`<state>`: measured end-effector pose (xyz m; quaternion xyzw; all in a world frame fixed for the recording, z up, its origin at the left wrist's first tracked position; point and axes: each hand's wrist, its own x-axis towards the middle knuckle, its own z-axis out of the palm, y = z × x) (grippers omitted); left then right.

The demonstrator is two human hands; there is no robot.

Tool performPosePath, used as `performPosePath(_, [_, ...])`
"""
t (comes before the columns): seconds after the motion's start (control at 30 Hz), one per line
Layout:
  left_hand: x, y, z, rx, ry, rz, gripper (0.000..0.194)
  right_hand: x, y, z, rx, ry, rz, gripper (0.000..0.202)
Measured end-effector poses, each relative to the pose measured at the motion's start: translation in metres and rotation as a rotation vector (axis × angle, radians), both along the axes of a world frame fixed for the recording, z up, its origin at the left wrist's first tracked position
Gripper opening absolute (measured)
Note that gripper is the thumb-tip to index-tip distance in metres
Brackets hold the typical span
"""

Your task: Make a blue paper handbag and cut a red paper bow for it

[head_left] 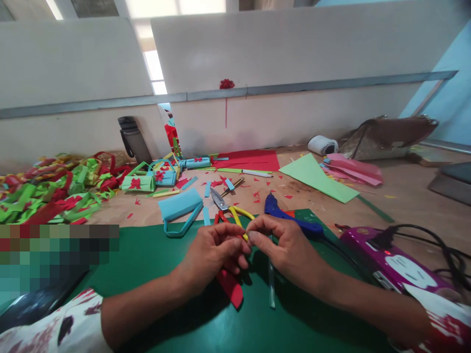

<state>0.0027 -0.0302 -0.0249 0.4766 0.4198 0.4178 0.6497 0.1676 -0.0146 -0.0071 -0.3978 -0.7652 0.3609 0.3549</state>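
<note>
My left hand (220, 246) and my right hand (281, 245) meet over a green cutting mat (147, 274), fingertips pinched close together. Whatever sits between the fingertips is too small or hidden to make out. Below my left fingers is a red paper piece (231, 290); whether it is held or lies on the mat I cannot tell. A clear glue stick (272, 287) lies under my right hand. Just beyond the fingers are pliers (220, 199) with red and yellow handles. The blue glue gun (290, 215) rests behind my right hand, near a light blue paper bag (180, 203) on the left.
Finished-looking small paper bags (138, 183) and a heap of paper pieces (55, 189) stand at left, by a dark bottle (134, 139). Green paper (320, 177) and red paper (253, 161) lie behind. A purple power strip (397, 260) with cables is at right.
</note>
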Motion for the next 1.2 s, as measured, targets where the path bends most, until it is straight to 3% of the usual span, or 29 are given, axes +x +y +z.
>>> performPosePath(0.1, [-0.002,0.003,0.002,0.060,0.060,0.073,0.019,-0.001,-0.002,0.002,0.056,-0.071,0.012,0.012])
performPosePath(0.23, [-0.004,0.006,0.004,0.126,0.141,0.144,0.018,-0.002,-0.006,-0.002,0.176,-0.303,0.131,0.008])
performPosePath(0.4, [-0.003,0.008,-0.001,0.103,0.129,0.155,0.017,-0.004,-0.015,-0.014,0.558,-0.582,0.380,0.024])
performPosePath(0.57, [-0.004,0.010,-0.006,0.090,0.085,0.145,0.015,-0.007,-0.028,-0.012,0.886,-0.792,0.580,0.015])
performPosePath(0.67, [-0.004,0.008,-0.003,0.112,0.102,0.145,0.015,-0.006,-0.026,-0.012,0.898,-0.722,0.517,0.019])
performPosePath(0.83, [-0.004,0.005,0.005,0.200,0.163,0.192,0.020,0.000,-0.008,-0.012,0.778,-0.424,0.242,0.026])
performPosePath(0.9, [-0.005,0.006,0.005,0.210,0.175,0.210,0.020,0.002,-0.008,-0.010,0.790,-0.432,0.275,0.025])
performPosePath(1.03, [-0.005,0.008,0.002,0.222,0.169,0.239,0.020,-0.004,-0.024,-0.009,0.958,-0.687,0.477,0.018])
performPosePath(1.2, [-0.003,0.007,0.002,0.235,0.168,0.220,0.018,-0.017,-0.037,-0.012,1.055,-0.828,0.488,0.018])
